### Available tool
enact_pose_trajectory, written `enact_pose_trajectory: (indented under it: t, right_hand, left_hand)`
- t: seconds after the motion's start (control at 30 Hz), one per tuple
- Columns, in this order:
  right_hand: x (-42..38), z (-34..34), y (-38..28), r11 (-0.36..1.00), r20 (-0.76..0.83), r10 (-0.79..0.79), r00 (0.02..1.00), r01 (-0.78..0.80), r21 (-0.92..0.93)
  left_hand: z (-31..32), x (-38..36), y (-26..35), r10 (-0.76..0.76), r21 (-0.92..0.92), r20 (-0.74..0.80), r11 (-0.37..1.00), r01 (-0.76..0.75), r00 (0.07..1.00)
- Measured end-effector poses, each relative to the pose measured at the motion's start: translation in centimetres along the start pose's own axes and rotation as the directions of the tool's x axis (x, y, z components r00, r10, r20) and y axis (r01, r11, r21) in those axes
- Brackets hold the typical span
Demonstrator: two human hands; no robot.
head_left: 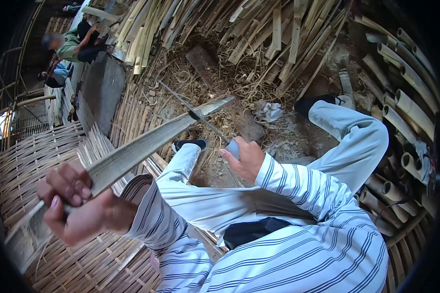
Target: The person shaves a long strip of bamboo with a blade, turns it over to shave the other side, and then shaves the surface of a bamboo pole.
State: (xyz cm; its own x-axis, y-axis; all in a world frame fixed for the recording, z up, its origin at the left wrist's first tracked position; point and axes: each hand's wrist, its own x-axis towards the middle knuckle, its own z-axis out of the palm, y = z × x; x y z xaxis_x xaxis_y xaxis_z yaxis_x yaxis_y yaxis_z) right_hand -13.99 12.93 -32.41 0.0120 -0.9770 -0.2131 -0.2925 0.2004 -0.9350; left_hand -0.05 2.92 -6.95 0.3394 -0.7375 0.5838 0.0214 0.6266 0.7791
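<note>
A long split bamboo strip (141, 148) runs slantwise from the lower left up to the middle, its pale hollow inner face upward. My left hand (83, 202) is closed around its near part, fingers curled over the edge. In my right hand (247, 158) is the rounded grey handle of a long thin-bladed knife (178, 97). The blade crosses over the bamboo strip close to its far end, overlapping a dark node there. Beneath that end lies a wooden block (249, 126) among shavings.
Split bamboo slats (278, 34) are heaped ahead, with curly shavings (230, 73) below them. Bamboo tubes (406, 107) are stacked at right. A woven bamboo mat (39, 156) spreads at left. Another person (76, 46) sits at upper left. A crumpled white plastic piece (270, 112) lies nearby.
</note>
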Motion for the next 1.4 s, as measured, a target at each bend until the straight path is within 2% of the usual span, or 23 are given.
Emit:
enact_pose_trajectory:
  t: [0.07,0.2,0.3,0.4,0.5,0.6,0.63,0.73,0.77,0.87,0.97,1.07,1.1,1.17,1.2,1.27,1.3,1.4]
  right_hand:
    - [-0.5,-0.4,0.0,1.0,0.006,-0.004,1.0,0.004,0.013]
    - [-0.3,0.2,1.1,0.996,0.026,0.049,0.998,-0.046,-0.078]
    - [0.2,-0.6,1.1,0.987,0.092,0.105,0.99,-0.093,-0.129]
    - [-0.6,-1.4,-1.5,0.998,0.109,0.039,0.993,-0.033,-0.062]
    - [-2.0,-1.4,-3.8,0.976,-0.004,-0.211,0.978,0.211,0.056]
    - [-1.8,0.7,-0.6,0.994,-0.058,-0.095,0.994,0.098,0.045]
    - [-1.0,1.5,1.8,0.997,-0.031,0.054,0.998,-0.056,-0.049]
    - [0.5,0.8,2.9,0.986,0.048,0.127,0.991,-0.121,-0.111]
    - [0.3,1.2,2.6,0.992,-0.009,0.051,0.999,-0.051,-0.114]
    - [-0.4,0.7,-0.9,1.0,0.055,0.008,0.998,-0.007,-0.013]
    - [-1.6,0.4,-4.2,0.974,-0.041,-0.211,0.977,0.214,0.081]
    - [-1.7,0.8,-3.0,0.988,0.01,-0.156,0.988,0.156,0.013]
    - [-1.7,1.8,-0.9,0.997,-0.044,-0.07,0.997,0.07,-0.011]
    - [-1.0,1.8,3.3,0.992,-0.014,0.013,1.0,-0.014,-0.123]
    - [-0.4,1.0,3.0,0.982,-0.005,0.055,0.998,-0.055,-0.181]
    - [-0.7,0.9,1.7,0.99,0.03,0.067,0.997,-0.063,-0.126]
    - [-1.0,0.5,0.1,0.992,0.054,0.075,0.996,-0.069,-0.101]
    - [-2.5,-0.4,-4.0,0.986,-0.018,-0.164,0.986,0.164,-0.038]
  left_hand:
    - [0.4,-0.2,1.0,-0.01,-0.058,0.051,0.998,0.013,0.999]
    - [2.6,-1.5,-0.9,-0.03,0.095,-0.044,0.995,0.034,0.999]
    - [2.3,-2.0,-1.0,0.002,0.032,0.013,0.999,-0.002,1.0]
    - [2.4,-2.5,-0.8,0.014,0.008,0.022,1.0,-0.014,1.0]
    - [2.6,-2.7,-0.9,0.01,-0.002,0.008,1.0,-0.01,1.0]
    - [2.5,-2.5,-1.1,0.013,-0.004,0.046,1.0,-0.013,0.999]
    - [2.4,-2.4,-1.1,0.018,-0.01,0.068,1.0,-0.017,0.998]
    - [1.4,-1.6,-1.3,0.012,0.047,-0.003,0.999,-0.011,1.0]
    - [1.1,-1.3,-1.4,0.012,0.048,-0.018,0.999,-0.011,1.0]
    - [0.6,-0.5,-1.9,0.015,0.039,-0.037,0.999,-0.014,0.999]
    - [0.4,-0.5,-1.9,0.022,0.044,-0.049,0.999,-0.02,0.999]
    - [0.8,-0.7,-2.0,0.034,0.08,-0.083,0.996,-0.027,0.996]
    - [0.4,-0.7,-1.8,0.015,0.062,-0.061,0.998,-0.012,0.998]
    - [-0.5,-0.7,-1.4,-0.011,0.018,-0.011,1.0,0.011,1.0]
    - [-0.5,-0.5,-1.5,0.0,0.032,-0.032,0.999,0.001,0.999]
    - [-0.6,-0.4,-1.6,0.01,0.073,-0.078,0.997,-0.004,0.997]
    - [-0.1,-0.5,-1.9,0.061,0.141,-0.144,0.989,-0.04,0.988]
    - [-0.2,-0.7,-1.7,0.019,0.031,-0.084,0.999,-0.016,0.996]
